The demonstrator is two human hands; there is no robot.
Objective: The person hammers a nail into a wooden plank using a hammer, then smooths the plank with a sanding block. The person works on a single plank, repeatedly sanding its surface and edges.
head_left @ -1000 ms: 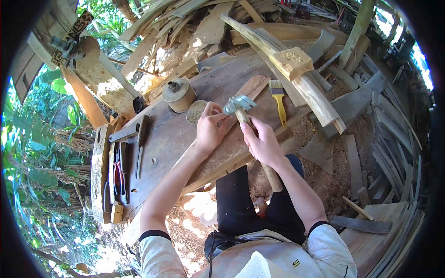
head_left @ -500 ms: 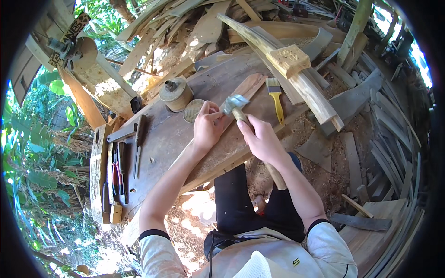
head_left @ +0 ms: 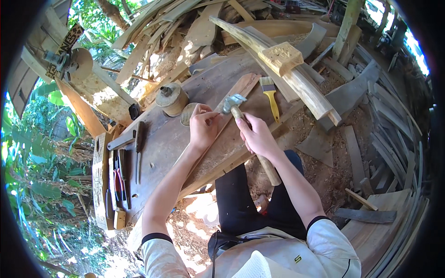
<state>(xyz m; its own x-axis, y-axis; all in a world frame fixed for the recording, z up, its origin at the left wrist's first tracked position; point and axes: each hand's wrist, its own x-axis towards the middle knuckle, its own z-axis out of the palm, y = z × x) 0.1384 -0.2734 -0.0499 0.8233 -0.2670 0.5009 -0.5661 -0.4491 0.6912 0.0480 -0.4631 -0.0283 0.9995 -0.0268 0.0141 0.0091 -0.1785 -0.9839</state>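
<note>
My right hand [head_left: 257,135] grips the wooden handle of a hammer [head_left: 234,103]; the handle's end slants back toward my lap. The metal hammer head sits just right of my left fingertips, over a narrow wooden strip [head_left: 244,87] lying along the workbench [head_left: 160,139]. With thumb and fingers pinched, my left hand [head_left: 203,129] rests on the strip; whatever is in the pinch is too small to make out. Behind that hand is a small round wooden piece [head_left: 186,114], partly covered. A round wooden pot [head_left: 172,99] with a dark knob stands beyond it.
A yellow-handled paintbrush [head_left: 270,99] lies right of the strip. On the bench's left are red-handled pliers [head_left: 121,180], a screwdriver-like tool [head_left: 138,153] and a wooden rail [head_left: 99,180]. A long beam with a block [head_left: 283,58] juts over the right end. Scrap wood surrounds the bench.
The view has shifted slightly. Both hands keep nearly the same places, the hammer head still beside my left fingertips, its handle tilted a little differently.
</note>
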